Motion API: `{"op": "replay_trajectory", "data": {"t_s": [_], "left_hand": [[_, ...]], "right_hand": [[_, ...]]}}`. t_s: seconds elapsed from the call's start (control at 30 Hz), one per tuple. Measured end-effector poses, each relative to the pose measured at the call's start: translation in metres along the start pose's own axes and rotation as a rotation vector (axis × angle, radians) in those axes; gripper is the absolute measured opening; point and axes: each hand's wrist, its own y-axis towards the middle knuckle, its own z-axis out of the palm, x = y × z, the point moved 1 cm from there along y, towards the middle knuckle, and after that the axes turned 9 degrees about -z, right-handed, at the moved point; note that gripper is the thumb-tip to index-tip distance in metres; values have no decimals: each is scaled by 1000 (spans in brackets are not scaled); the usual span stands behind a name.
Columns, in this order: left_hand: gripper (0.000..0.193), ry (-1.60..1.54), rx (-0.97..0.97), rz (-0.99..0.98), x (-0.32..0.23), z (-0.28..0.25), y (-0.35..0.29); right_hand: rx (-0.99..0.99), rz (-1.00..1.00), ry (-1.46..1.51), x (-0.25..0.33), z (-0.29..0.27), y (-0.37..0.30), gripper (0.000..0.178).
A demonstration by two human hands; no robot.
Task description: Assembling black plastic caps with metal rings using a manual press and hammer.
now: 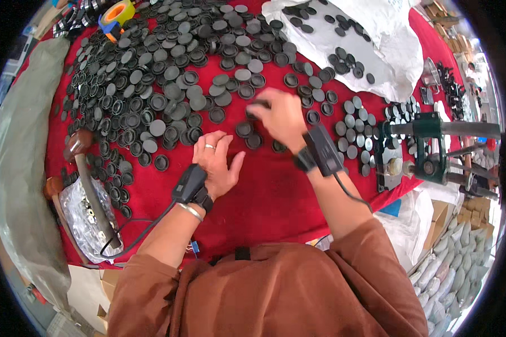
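Many round black plastic caps (177, 90) are heaped across a red cloth. My right hand (282, 117) is closed, with a dark round cap (257, 108) between thumb and fingers; the grip is somewhat blurred. Just below it lie a few loose caps (244, 129). My left hand (215, 163) lies on the cloth at the near edge of the heap, fingers stretched and thumb apart, holding nothing I can see. Right of my right hand, grey-topped discs (351, 135) are grouped on the cloth.
A green-framed metal press (430, 149) stands at the right. White sheeting (376, 42) with more caps covers the far right. A hammer (90, 180) lies at the left beside a clear plastic bag (81, 216). A yellow tape roll (117, 14) sits at the far left.
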Motion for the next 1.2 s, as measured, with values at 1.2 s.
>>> {"op": "replay_trajectory", "data": {"t_s": [1.2], "left_hand": [[32, -224, 144, -306, -63, 5, 25]], "right_hand": [[-254, 725, 908, 2, -12, -52, 48]]}}
